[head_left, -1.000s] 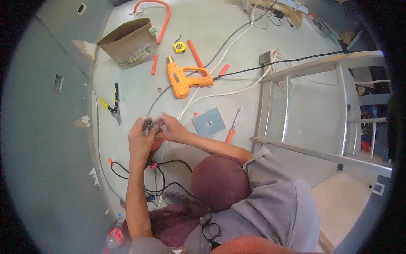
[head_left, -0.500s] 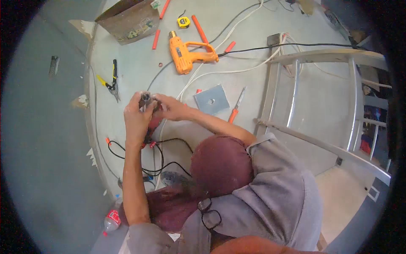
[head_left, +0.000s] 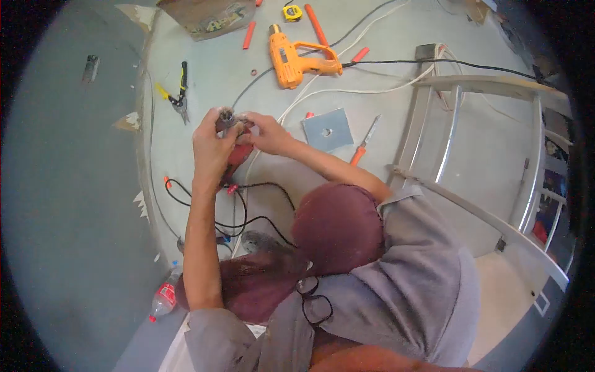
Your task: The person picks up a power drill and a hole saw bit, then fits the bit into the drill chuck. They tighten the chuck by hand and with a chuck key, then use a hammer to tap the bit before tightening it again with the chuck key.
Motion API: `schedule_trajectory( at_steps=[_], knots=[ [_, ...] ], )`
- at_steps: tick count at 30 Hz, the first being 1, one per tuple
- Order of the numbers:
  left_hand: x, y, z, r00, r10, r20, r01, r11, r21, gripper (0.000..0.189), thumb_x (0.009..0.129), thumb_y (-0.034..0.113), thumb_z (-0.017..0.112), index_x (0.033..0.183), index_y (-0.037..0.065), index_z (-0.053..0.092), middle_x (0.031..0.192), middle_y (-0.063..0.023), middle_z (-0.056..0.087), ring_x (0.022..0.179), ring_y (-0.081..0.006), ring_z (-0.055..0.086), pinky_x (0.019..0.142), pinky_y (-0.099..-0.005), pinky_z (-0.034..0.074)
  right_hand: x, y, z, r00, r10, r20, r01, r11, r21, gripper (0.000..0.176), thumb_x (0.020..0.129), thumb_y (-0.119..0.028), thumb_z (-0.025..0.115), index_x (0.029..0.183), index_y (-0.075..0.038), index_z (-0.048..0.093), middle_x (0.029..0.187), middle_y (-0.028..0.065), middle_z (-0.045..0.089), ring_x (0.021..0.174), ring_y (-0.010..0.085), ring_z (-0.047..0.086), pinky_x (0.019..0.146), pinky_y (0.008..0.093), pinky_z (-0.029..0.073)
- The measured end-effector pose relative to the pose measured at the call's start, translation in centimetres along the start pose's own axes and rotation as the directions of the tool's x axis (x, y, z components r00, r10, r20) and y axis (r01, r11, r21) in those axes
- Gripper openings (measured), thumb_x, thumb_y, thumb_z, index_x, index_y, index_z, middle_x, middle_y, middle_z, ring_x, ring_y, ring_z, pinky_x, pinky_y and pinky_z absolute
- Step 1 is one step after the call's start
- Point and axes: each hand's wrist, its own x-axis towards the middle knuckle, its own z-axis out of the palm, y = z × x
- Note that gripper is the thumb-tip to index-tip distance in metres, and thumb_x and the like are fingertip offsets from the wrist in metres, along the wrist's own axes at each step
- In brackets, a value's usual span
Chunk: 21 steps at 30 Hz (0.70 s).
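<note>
My left hand (head_left: 212, 144) is closed around the round dark metal end (head_left: 227, 115) of a red corded power tool, which looks like a drill (head_left: 238, 155). The fingers of my right hand (head_left: 268, 134) are closed against the same end from the other side. What exactly they pinch is hidden. Between my forearms the drill's red body points down toward my knees. Its black cord (head_left: 246, 218) loops on the floor below. Nearby lies a grey square plate (head_left: 338, 127) with a hole, beside an orange-handled screwdriver-like tool (head_left: 365, 142).
An orange heat gun (head_left: 286, 62) lies ahead with its black cord running right. Snips (head_left: 180, 99) with yellow and black handles are at left. A metal ladder (head_left: 449, 139) stands right. Also around are a tape measure (head_left: 292, 12), red tubes (head_left: 316, 25) and a plastic bottle (head_left: 164, 296).
The whole view has shifted, so the surroundings sit a little higher and further right. My hands stay together at the drill's end, with fingers slightly moved.
</note>
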Motion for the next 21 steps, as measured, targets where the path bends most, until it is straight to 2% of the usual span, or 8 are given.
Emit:
schedule_trajectory(
  at_steps=[4,7,9,12,13,14,16,21],
  knots=[
    [0.0,-0.3,0.0,1.000,-0.014,-0.003,0.015,0.999,0.032,0.030,0.081,0.005,0.076,0.108,0.002,0.064,0.092,-0.0098,0.070,0.087,-0.0173,0.069,0.082,-0.0302,0.054,0.2,0.4,-0.2,0.998,-0.058,-0.029,0.057,0.998,-0.030,0.041,0.079,-0.018,0.076,0.115,-0.003,0.062,0.100,0.0172,0.068,0.092,0.0335,0.067,0.083,0.0400,0.052],
    [-0.2,-1.9,-0.1,1.000,-0.008,0.018,0.009,0.997,-0.073,0.044,0.076,0.015,0.082,0.114,0.004,0.062,0.098,-0.0117,0.070,0.092,-0.0236,0.068,0.082,-0.0359,0.053,0.2,0.4,-0.4,0.999,-0.036,-0.002,0.036,0.999,0.020,0.045,0.077,-0.019,0.079,0.116,-0.003,0.062,0.099,0.0153,0.068,0.090,0.0280,0.067,0.083,0.0375,0.052],
    [-0.9,-4.6,0.0,0.995,0.099,-0.019,-0.101,0.978,-0.181,0.074,0.066,0.025,0.091,0.127,0.005,0.055,0.114,-0.0124,0.067,0.107,-0.0249,0.063,0.095,-0.0383,0.049,0.0,0.1,-0.5,1.000,0.009,0.019,-0.010,1.000,0.026,0.047,0.078,-0.020,0.079,0.118,-0.004,0.062,0.101,0.0149,0.068,0.090,0.0264,0.066,0.083,0.0368,0.052],
    [-3.6,-10.7,1.1,0.995,-0.037,0.097,0.047,0.993,-0.105,0.098,0.055,0.032,0.096,0.135,0.004,0.048,0.123,-0.0126,0.062,0.116,-0.0255,0.058,0.103,-0.0392,0.044,0.5,0.9,-0.1,1.000,-0.001,0.012,0.001,1.000,0.017,0.048,0.079,-0.015,0.078,0.123,-0.005,0.061,0.105,0.0102,0.068,0.094,0.0205,0.064,0.086,0.0343,0.050],
    [-4.1,-11.8,1.3,0.970,-0.125,0.208,0.164,0.970,-0.181,0.095,0.053,0.030,0.097,0.131,0.002,0.051,0.123,-0.0114,0.062,0.113,-0.0233,0.059,0.101,-0.0374,0.045,0.5,1.4,-0.1,0.999,-0.043,-0.013,0.043,0.999,0.001,0.048,0.080,-0.009,0.076,0.126,-0.007,0.060,0.107,0.0058,0.068,0.097,0.0161,0.063,0.088,0.0324,0.050],
    [-4.6,-12.6,2.0,0.972,-0.139,0.187,0.172,0.969,-0.177,0.095,0.053,0.030,0.097,0.131,0.002,0.051,0.123,-0.0114,0.062,0.113,-0.0233,0.059,0.101,-0.0374,0.045,0.5,1.9,-0.2,0.999,-0.051,0.009,0.051,0.999,0.010,0.048,0.080,-0.009,0.076,0.126,-0.007,0.060,0.107,0.0058,0.068,0.097,0.0161,0.063,0.088,0.0324,0.050],
    [-4.1,-13.7,3.6,0.935,-0.210,0.285,0.315,0.860,-0.402,0.093,0.054,0.031,0.097,0.132,0.005,0.053,0.123,-0.0084,0.064,0.113,-0.0207,0.060,0.100,-0.0353,0.047,1.4,2.5,-0.8,0.990,-0.061,0.124,0.068,0.996,-0.054,0.051,0.081,-0.021,0.078,0.126,-0.006,0.060,0.113,0.0106,0.067,0.101,0.0216,0.065,0.091,0.0343,0.049],
    [-3.6,-14.4,5.4,0.963,-0.223,0.148,0.259,0.920,-0.296,0.075,0.056,0.022,0.094,0.120,0.005,0.060,0.109,-0.0063,0.068,0.099,-0.0190,0.065,0.091,-0.0346,0.050,2.4,1.1,-1.2,0.985,0.018,0.169,-0.057,0.971,0.232,0.048,0.083,-0.018,0.077,0.127,-0.006,0.061,0.117,0.0073,0.068,0.109,0.0181,0.062,0.097,0.0323,0.047]
  ],
)
